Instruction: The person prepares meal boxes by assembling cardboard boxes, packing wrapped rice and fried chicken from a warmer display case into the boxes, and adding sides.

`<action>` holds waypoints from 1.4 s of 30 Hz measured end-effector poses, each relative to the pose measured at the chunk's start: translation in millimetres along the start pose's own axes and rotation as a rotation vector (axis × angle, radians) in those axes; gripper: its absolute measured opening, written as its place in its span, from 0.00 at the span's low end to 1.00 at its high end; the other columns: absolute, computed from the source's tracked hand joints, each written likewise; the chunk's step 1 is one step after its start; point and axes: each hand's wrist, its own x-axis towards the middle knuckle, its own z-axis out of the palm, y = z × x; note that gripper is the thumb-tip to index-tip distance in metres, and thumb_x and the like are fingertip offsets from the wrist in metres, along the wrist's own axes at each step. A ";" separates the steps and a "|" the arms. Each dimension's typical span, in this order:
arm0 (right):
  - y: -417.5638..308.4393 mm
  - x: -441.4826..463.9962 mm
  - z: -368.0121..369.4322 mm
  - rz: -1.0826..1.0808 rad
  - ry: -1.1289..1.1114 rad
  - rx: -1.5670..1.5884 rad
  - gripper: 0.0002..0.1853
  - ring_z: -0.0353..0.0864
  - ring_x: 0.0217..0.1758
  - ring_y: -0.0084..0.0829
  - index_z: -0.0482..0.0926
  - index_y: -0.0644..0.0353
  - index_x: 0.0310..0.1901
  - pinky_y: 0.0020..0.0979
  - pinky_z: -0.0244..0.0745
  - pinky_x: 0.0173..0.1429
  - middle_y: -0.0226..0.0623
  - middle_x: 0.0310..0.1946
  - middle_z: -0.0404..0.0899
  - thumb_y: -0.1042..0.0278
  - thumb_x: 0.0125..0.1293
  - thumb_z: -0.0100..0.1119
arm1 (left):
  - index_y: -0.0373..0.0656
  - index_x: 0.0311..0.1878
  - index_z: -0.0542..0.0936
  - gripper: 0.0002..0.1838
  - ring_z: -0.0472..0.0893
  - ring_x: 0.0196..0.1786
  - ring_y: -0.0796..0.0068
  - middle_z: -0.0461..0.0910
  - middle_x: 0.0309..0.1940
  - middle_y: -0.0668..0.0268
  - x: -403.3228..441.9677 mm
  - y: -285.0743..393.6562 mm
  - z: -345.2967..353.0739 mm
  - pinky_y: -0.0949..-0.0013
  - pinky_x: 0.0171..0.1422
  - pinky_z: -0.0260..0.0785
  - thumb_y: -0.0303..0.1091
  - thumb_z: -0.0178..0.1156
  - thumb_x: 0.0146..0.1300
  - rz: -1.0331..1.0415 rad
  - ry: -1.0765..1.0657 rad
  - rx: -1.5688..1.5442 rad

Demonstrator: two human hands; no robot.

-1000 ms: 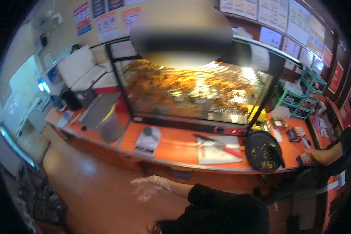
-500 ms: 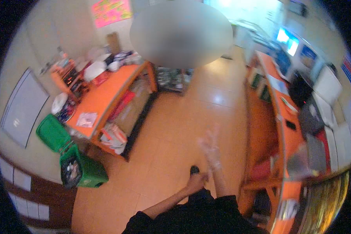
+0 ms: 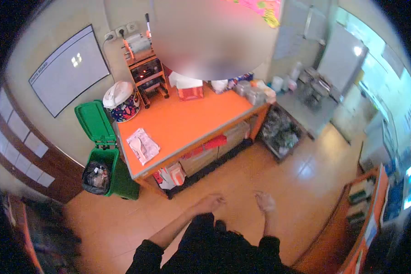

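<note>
My left hand (image 3: 210,202) hangs over the tiled floor in front of the orange table (image 3: 182,119), its fingers loosely curled and blurred. To its right, my right hand (image 3: 265,201) is in a clear glove, also over the floor and apart from the other hand. Neither hand touches the table. On the table's near left corner a white rice paddle (image 3: 139,147) lies on a pink patterned cloth (image 3: 147,141). A rice cooker (image 3: 122,101) with a dark floral body stands at the left edge.
A green bin (image 3: 123,178) with its lid up stands left of the table. A sealing machine (image 3: 139,45) sits on a rack at the back. Right of the table are a floor-level crate (image 3: 281,132) and a metal sink counter (image 3: 313,107). Another orange counter (image 3: 372,214) borders the right.
The view has swung from the glass food case to the orange table and bin. My hands, closer together half a second ago, are now apart.
</note>
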 end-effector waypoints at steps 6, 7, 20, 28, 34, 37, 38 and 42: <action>-81.7 200.4 -18.5 -0.263 0.111 0.123 0.17 0.86 0.44 0.35 0.79 0.51 0.57 0.35 0.80 0.49 0.37 0.46 0.86 0.66 0.66 0.59 | 0.47 0.58 0.75 0.28 0.66 0.66 0.50 0.70 0.60 0.57 158.1 -96.0 -217.9 0.49 0.68 0.61 0.35 0.69 0.51 0.022 0.683 0.557; -98.4 234.4 -29.1 -0.273 0.113 0.115 0.17 0.86 0.44 0.35 0.79 0.51 0.57 0.35 0.80 0.49 0.37 0.46 0.86 0.66 0.66 0.59 | 0.50 0.63 0.72 0.33 0.60 0.72 0.49 0.65 0.68 0.58 189.4 -106.1 -253.9 0.44 0.73 0.55 0.37 0.70 0.50 -0.033 0.752 0.616; -299.7 597.6 -143.9 -0.416 -0.097 0.641 0.09 0.82 0.33 0.31 0.83 0.61 0.43 0.34 0.76 0.38 0.38 0.30 0.84 0.66 0.66 0.62 | 0.40 0.42 0.80 0.12 0.59 0.72 0.42 0.68 0.62 0.46 380.2 -211.8 -418.9 0.29 0.76 0.40 0.30 0.65 0.53 -0.176 1.057 0.721; -532.9 789.4 -84.7 -0.901 -0.176 0.118 0.15 0.85 0.42 0.38 0.84 0.62 0.45 0.35 0.78 0.50 0.42 0.39 0.85 0.58 0.67 0.58 | 0.47 0.50 0.80 0.17 0.63 0.69 0.43 0.64 0.65 0.49 349.8 -114.8 -358.1 0.42 0.69 0.60 0.33 0.66 0.56 -0.186 1.027 0.359; -632.4 866.7 29.0 -0.938 -0.041 -0.548 0.19 0.86 0.47 0.44 0.87 0.58 0.44 0.41 0.78 0.53 0.46 0.42 0.86 0.52 0.65 0.54 | 0.41 0.45 0.80 0.11 0.76 0.52 0.51 0.76 0.45 0.54 303.7 -150.1 -370.0 0.54 0.55 0.69 0.27 0.63 0.57 -0.160 1.341 0.360; -642.8 900.2 74.8 -0.913 -0.053 -0.606 0.18 0.86 0.47 0.43 0.88 0.57 0.41 0.41 0.79 0.51 0.46 0.41 0.86 0.53 0.66 0.53 | 0.40 0.41 0.80 0.08 0.77 0.48 0.54 0.76 0.40 0.54 308.0 -166.6 -440.7 0.57 0.51 0.69 0.26 0.63 0.57 -0.278 1.412 0.436; -647.2 908.0 83.2 -0.934 -0.044 -0.647 0.18 0.87 0.47 0.43 0.88 0.57 0.39 0.41 0.80 0.49 0.46 0.41 0.86 0.54 0.66 0.52 | 0.40 0.41 0.79 0.08 0.77 0.47 0.53 0.76 0.41 0.54 315.8 -181.6 -464.5 0.57 0.51 0.70 0.26 0.63 0.57 -0.254 1.385 0.400; -648.7 942.8 100.7 -0.949 -0.093 -0.710 0.17 0.87 0.46 0.42 0.88 0.56 0.39 0.42 0.80 0.47 0.45 0.42 0.86 0.56 0.65 0.51 | 0.38 0.53 0.73 0.22 0.73 0.56 0.47 0.73 0.51 0.50 370.3 -254.5 -554.8 0.54 0.59 0.67 0.31 0.66 0.56 -0.271 1.183 0.190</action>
